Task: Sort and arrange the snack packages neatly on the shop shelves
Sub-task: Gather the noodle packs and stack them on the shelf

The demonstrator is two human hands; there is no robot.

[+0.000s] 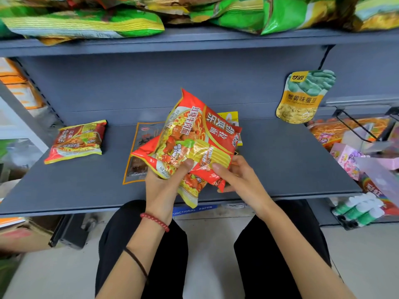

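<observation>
Both hands hold a bunch of red-and-yellow noodle packets (194, 137) above the grey shelf (280, 169). My left hand (164, 182) grips them from below left, thumb on the front packet. My right hand (235, 175) pinches the lower right edge. Under the bunch, a flat packet with an orange border (138, 152) lies on the shelf, and a yellow packet (231, 118) shows behind the bunch. Another red noodle packet (76, 140) lies alone at the shelf's left. A yellow-and-green bean pouch (302, 96) leans upright against the back panel at the right.
Green and yellow snack bags (86, 22) crowd the upper shelf. At the right are orange snack bags (345, 128), a pink box (347, 156) and green-and-white tubes (358, 210). My knees in black trousers (151, 244) sit below the shelf edge.
</observation>
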